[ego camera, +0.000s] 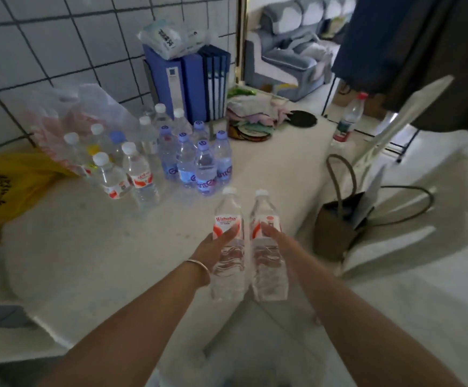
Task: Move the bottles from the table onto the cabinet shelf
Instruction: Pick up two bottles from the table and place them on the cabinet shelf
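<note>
My left hand (pixel 213 245) grips a clear water bottle with a red and white label (pixel 228 219), held upright above the table's front edge. My right hand (pixel 278 240) grips a second bottle of the same kind (pixel 264 216) right beside it. On the white table (pixel 101 247) stand several more bottles: white-capped ones with red labels (pixel 140 174) and a cluster with purple caps and blue labels (pixel 204 166). The cabinet shelf is not in sight.
Blue binders (pixel 188 82) with a plastic pack on top stand against the tiled wall. A yellow bag (pixel 12 182) and a clear plastic bag (pixel 82 113) lie at left. One lone bottle (pixel 348 118) stands far right. A brown handbag (pixel 336 227) sits by a white folding chair (pixel 389 127).
</note>
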